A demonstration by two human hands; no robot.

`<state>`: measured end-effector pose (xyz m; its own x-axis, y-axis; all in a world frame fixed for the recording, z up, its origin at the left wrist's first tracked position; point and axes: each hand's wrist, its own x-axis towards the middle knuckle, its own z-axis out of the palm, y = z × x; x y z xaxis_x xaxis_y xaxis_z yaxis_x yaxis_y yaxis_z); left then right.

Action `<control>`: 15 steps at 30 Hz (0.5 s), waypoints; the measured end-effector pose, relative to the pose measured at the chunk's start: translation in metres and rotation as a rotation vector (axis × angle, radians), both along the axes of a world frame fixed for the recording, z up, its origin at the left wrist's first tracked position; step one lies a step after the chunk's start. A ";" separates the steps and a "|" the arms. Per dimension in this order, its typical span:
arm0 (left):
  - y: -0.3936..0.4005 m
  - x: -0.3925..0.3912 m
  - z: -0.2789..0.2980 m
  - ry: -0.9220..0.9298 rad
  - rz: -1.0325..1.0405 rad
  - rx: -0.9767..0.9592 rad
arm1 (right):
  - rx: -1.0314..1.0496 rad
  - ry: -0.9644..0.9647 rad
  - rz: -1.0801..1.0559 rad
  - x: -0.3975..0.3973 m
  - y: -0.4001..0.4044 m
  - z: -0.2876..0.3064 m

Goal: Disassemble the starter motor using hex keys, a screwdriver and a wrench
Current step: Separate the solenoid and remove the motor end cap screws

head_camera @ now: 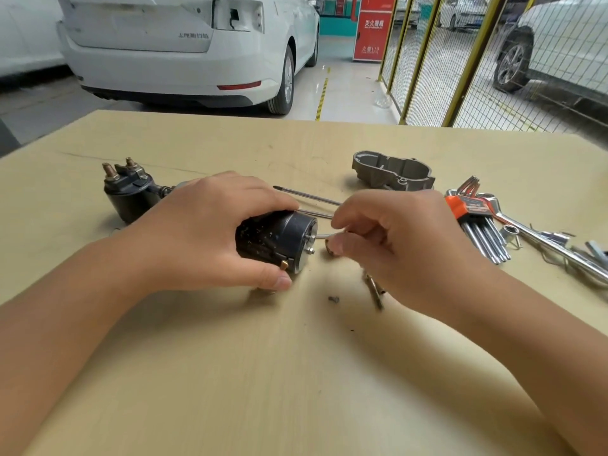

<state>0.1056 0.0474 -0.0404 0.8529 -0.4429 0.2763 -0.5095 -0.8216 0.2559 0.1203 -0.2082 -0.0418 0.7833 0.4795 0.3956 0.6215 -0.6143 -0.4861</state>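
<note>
Two bare forearms come in from the near left and near right edges, uncovered from the edge of view to the wrists, with no sleeve or cuff over them. The left hand [210, 232] and the right hand [394, 245] wear no gloves, rings, watch or wristband. The fingernails that show are short and unpainted.

Chinese characters and "110" on the red cabinet [373, 28]; blurred lettering on the white car [190, 44].
</note>
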 end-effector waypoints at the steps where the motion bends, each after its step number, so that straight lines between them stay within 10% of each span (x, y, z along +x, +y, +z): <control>1: 0.000 0.000 0.000 0.001 0.000 -0.002 | -0.093 0.009 0.006 0.000 0.000 0.000; 9: -0.001 -0.001 0.000 -0.012 -0.008 -0.014 | -0.317 -0.019 0.042 0.005 0.004 -0.008; 15: -0.002 -0.001 0.000 -0.014 -0.002 -0.013 | 0.442 0.316 -0.005 0.000 0.007 -0.012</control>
<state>0.1049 0.0458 -0.0401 0.8481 -0.4409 0.2936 -0.5147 -0.8170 0.2598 0.1204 -0.2013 -0.0533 0.8987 0.3164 0.3037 0.4010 -0.3122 -0.8612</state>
